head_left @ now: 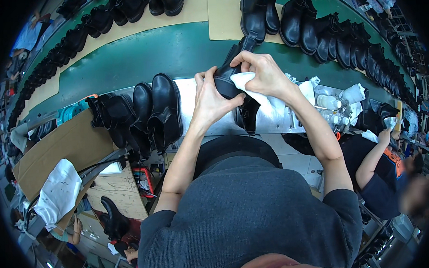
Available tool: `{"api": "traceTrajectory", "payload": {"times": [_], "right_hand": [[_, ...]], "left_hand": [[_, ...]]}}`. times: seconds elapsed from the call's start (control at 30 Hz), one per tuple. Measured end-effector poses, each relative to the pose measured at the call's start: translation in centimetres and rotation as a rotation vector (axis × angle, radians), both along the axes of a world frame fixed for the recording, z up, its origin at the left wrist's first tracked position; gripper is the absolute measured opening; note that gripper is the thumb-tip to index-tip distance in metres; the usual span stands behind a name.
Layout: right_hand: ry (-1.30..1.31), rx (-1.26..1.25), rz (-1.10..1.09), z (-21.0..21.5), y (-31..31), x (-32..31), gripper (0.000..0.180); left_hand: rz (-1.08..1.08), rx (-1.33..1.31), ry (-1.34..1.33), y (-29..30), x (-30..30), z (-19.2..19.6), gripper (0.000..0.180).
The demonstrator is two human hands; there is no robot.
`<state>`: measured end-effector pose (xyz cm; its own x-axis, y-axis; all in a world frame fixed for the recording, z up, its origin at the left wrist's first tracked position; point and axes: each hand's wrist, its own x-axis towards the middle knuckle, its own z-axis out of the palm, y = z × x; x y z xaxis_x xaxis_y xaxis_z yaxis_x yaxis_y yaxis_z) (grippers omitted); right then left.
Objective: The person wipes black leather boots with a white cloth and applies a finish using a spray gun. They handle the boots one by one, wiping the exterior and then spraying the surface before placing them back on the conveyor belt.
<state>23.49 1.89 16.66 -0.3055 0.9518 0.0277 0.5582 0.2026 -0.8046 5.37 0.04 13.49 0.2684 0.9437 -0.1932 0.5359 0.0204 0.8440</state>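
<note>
A black ankle boot (227, 72) is held over the metal work surface (189, 94). My left hand (209, 99) grips it from the left, with the thumb along its lower edge. On the boot's right side, my right hand (265, 75) is closed on a white cloth (273, 104) and presses it against the leather. Part of the cloth hangs down beneath that hand. A second black boot (246, 117) lies just under the held one, partly covered by it. Left of my left hand stand more black boots (164, 100).
Across the green bench (139, 53), rows of black boots (293, 22) line tan boards. To the right are clear plastic bottles (329, 102) and crumpled white cloths. A co-worker (379, 174) sits at the right, holding a boot. Cardboard (57, 155) leans at the left.
</note>
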Motion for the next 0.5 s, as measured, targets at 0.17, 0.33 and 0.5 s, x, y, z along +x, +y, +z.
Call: {"api": "traceTrajectory", "payload": {"times": [0.17,0.33,0.5], "right_hand": [[0.024,-0.021,-0.005,0.0,-0.1,0.0,0.041],[0.01,-0.043,0.042,0.5,-0.1,-0.1,0.041],[-0.002,-0.063,0.009,0.1,0.1,-0.1,0.041]], "left_hand": [[0.007,0.01,-0.009,-0.2,0.0,-0.3,0.097],[0.0,0.002,-0.015,0.0,-0.4,-0.1,0.097],[0.002,0.001,-0.006,-0.1,-0.2,0.0,0.098]]}}
